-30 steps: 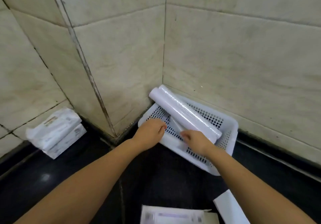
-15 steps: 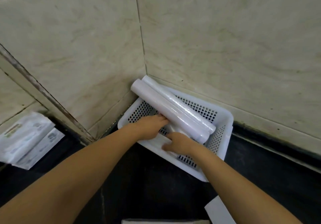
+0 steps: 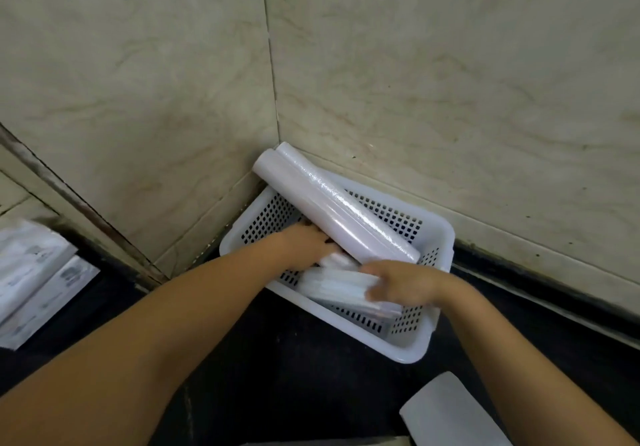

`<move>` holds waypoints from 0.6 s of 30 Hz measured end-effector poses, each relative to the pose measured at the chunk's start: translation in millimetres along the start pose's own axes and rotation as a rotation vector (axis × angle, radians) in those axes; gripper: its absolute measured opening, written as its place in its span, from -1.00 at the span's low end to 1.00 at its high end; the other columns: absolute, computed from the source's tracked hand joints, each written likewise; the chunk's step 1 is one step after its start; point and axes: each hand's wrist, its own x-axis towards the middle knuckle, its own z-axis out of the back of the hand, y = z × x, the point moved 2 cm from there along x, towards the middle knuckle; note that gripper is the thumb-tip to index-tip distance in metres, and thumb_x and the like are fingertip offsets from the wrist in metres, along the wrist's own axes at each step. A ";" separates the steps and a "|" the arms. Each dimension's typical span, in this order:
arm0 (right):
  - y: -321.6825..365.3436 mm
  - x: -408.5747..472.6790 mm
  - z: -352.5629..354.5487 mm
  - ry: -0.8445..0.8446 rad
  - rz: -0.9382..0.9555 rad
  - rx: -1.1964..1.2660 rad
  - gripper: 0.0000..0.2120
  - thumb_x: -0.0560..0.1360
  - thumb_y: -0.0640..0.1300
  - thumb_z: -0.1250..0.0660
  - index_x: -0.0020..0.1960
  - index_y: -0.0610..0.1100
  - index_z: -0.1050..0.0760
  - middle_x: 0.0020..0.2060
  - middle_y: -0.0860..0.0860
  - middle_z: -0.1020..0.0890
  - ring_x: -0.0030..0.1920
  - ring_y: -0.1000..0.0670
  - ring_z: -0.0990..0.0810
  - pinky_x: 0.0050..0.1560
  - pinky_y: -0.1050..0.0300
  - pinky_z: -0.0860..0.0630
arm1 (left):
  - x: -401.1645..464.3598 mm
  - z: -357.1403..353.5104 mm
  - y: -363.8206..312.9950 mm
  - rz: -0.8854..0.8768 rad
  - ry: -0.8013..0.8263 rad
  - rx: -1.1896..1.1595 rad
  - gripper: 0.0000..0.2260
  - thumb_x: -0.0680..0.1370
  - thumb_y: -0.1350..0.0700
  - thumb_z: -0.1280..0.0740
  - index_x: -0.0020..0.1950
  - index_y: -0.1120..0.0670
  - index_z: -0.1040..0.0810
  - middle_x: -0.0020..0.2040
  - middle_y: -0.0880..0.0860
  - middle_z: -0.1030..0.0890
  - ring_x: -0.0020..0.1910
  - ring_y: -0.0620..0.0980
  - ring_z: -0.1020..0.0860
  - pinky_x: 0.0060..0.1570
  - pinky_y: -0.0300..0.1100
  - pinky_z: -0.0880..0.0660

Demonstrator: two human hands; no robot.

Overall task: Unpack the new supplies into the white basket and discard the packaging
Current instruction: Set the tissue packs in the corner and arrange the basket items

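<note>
Now both hands are inside the white basket (image 3: 437, 237), which sits on the dark floor (image 3: 277, 359) jammed into the tiled wall (image 3: 450, 82) corner. Right hand (image 3: 403, 284) has fingers clamped on a flat white pack (image 3: 332, 284) at the near side of the basket. Left hand (image 3: 304, 246) reaches under two wrapped rolls (image 3: 332, 210) slanting from 11 to 4 o'clock; its fingers are hidden, cannot tell grip. Sealed packets (image 3: 31, 279) at 9 o'clock, white sheet (image 3: 450, 414) at 5 o'clock.
</note>
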 end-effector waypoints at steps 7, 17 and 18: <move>7.7 5.3 12.1 -0.239 0.036 0.567 -0.71 0.55 -0.08 -0.27 0.27 0.04 -0.45 0.23 0.05 -0.55 0.18 0.05 -0.56 0.22 0.07 -0.51 | -50.4 -9.8 29.6 0.263 0.453 -0.397 -0.37 0.51 -0.15 -0.25 0.51 0.01 -0.12 0.50 0.07 -0.23 0.44 0.13 -0.27 0.43 0.05 -0.23; 46.8 60.5 -46.9 -0.329 -0.144 0.179 -0.82 0.54 -0.23 -0.13 0.07 -0.17 -0.48 -0.05 -0.11 -0.59 -0.17 -0.03 -0.51 -0.14 0.17 -0.44 | -102.9 27.7 48.1 0.376 0.111 -0.597 -0.70 0.58 0.20 -0.13 0.25 0.12 -0.54 0.31 0.09 -0.52 0.25 0.05 -0.48 0.30 -0.09 -0.38; 48.3 61.9 -47.2 -0.326 -0.139 0.121 -0.86 0.54 -0.24 -0.13 -0.12 -0.12 -0.44 -0.18 -0.05 -0.55 -0.24 0.01 -0.48 -0.21 0.18 -0.41 | -103.5 31.8 46.3 0.399 -0.030 -0.559 -0.72 0.58 0.18 -0.14 0.20 0.11 -0.55 0.25 0.10 -0.55 0.18 0.06 -0.51 0.23 -0.05 -0.44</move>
